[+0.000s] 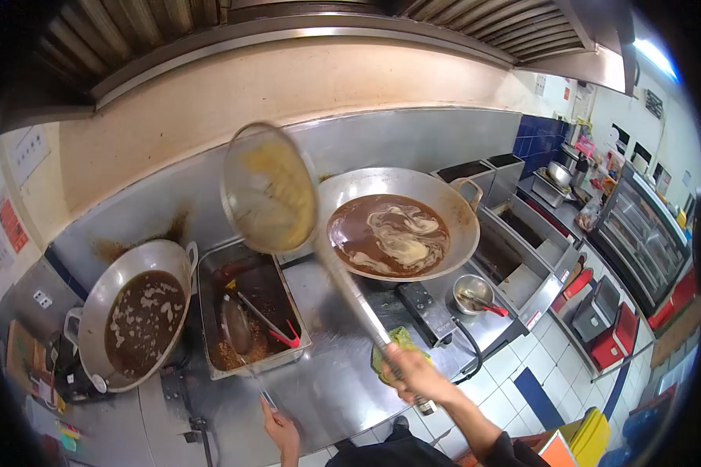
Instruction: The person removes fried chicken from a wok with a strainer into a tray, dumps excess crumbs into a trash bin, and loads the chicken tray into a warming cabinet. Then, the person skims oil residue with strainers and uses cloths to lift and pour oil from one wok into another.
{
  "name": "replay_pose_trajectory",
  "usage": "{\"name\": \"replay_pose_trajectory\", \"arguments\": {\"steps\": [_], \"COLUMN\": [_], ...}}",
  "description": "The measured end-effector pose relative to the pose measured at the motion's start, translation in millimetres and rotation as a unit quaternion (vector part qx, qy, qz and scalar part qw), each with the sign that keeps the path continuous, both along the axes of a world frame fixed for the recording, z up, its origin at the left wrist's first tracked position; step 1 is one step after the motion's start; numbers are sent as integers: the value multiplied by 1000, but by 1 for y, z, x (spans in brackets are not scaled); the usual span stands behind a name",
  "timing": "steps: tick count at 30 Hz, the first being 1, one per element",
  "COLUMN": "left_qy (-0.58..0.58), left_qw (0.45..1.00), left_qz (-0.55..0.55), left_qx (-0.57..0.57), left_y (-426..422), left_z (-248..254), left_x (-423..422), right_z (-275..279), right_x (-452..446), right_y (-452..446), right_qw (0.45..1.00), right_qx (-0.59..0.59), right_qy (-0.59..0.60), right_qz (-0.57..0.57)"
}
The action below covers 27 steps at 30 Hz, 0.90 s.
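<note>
My right hand (414,373) is wrapped round the long metal handle of a wire-mesh skimmer (266,191). The skimmer's round head is raised over the counter between two woks, and yellow matter clings inside it. My left hand (281,430) grips the handle end of a ladle (237,327), whose bowl lies in a deep steel tray (311,342). Brown crumbs and red-tipped tongs (271,321) are in that tray too. To the right, the large wok (461,226) contains brown oil with pale foamy swirls. A greenish cloth (397,346) lies just behind my right hand.
On the left stands a second wok (93,311) of dark oil with floating pale bits. A small steel bowl (472,289) with a red-handled utensil sits at right, near a black burner control (424,307). Steel fryer bays (498,253) adjoin the large wok. A hood (304,35) hangs overhead.
</note>
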<state>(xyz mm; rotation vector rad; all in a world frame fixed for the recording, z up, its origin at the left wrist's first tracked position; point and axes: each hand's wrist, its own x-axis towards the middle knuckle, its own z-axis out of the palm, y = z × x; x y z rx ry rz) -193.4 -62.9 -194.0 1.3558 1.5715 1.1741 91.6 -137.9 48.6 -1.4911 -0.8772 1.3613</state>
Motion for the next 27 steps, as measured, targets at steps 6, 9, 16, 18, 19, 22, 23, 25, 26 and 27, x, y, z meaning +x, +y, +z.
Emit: {"name": "replay_pose_trajectory", "arguments": {"steps": [6, 9, 16, 18, 19, 22, 23, 25, 26, 27], "left_qy": [-20, -27, -16, -28, -30, -22, -17, -2, 13, 14], "left_qw": [998, 997, 995, 994, 994, 995, 995, 996, 996, 996], "left_qz": [50, 62, 89, 100, 98, 95, 93, 89, 89, 84], "left_qx": [15, 25, 42, 42, 35, 23, 23, 8, -4, -6], "left_y": [-1, 8, -3, -10, -14, -23, -21, -24, -24, -23], "left_z": [-8, 11, 6, -3, -4, -8, -8, 12, 19, 14], "left_x": [17, 28, 59, 66, 69, 71, 73, 77, 79, 78], "right_z": [37, 46, -54, -67, -72, -32, -3, 18, 23, 26], "right_x": [129, 197, 366, 376, 381, 370, 353, 339, 336, 330], "right_y": [-34, -34, -7, -12, -15, -27, -34, -40, -40, -41], "right_qw": [988, 961, 774, 752, 728, 879, 942, 955, 965, 971], "right_qx": [-14, -21, 30, 54, 71, -54, -161, -188, -201, -214], "right_qy": [-127, -241, -610, -634, -658, -452, -268, -205, -152, -95], "right_qz": [-82, -132, -166, -171, -181, -140, -119, -103, -76, -48]}}
